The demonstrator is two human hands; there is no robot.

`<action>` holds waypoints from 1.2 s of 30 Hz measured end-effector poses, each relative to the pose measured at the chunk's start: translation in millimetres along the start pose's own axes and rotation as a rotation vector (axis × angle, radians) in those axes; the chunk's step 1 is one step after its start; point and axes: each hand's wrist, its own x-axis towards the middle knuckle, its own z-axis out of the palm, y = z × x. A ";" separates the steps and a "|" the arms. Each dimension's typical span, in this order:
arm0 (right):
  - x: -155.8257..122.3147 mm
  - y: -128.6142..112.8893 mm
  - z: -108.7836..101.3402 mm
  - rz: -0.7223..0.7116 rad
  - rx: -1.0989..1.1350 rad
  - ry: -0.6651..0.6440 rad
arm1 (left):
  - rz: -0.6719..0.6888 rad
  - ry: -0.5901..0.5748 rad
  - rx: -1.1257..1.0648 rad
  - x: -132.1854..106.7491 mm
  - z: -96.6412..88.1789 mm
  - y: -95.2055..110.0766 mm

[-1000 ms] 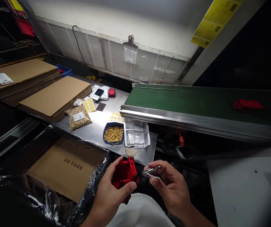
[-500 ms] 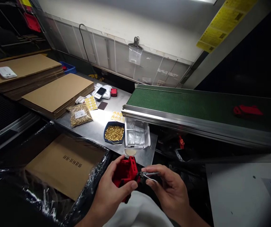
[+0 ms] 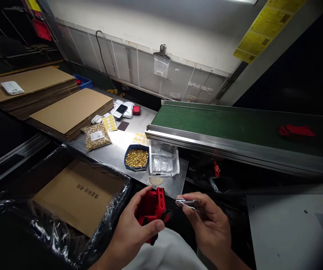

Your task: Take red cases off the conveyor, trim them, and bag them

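My left hand is closed around a red plastic part, held over my lap at the bottom centre. My right hand pinches a pair of metal tweezers, whose tips point left and stand a short gap away from the red part. Just beyond my hands, on the steel table, sit a blue tray of small gold pieces and a clear plastic tray.
A green conveyor belt runs to the right with another red part on it. Stacked cardboard sheets, a bag of gold pieces, yellow sticker sheets and a phone lie on the left. A plastic-lined carton stands at lower left.
The tweezers had touched the red part half a second ago; now my right hand has drawn them back to the right. The left hand has turned the part slightly.
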 end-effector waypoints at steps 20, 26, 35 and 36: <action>8.5 -39.6 -15.0 0.140 0.108 -0.245 | 0.726 -0.196 0.776 -19.3 -7.0 13.8; 3.8 -39.4 -16.9 0.121 0.059 -0.259 | 0.725 -0.182 0.761 -20.6 -8.1 13.9; 4.2 -40.7 -15.0 0.098 0.045 -0.254 | 0.708 -0.236 0.752 -21.9 -9.6 12.1; 3.8 -40.9 -14.7 0.099 0.043 -0.255 | 0.713 -0.241 0.752 -22.1 -9.9 12.0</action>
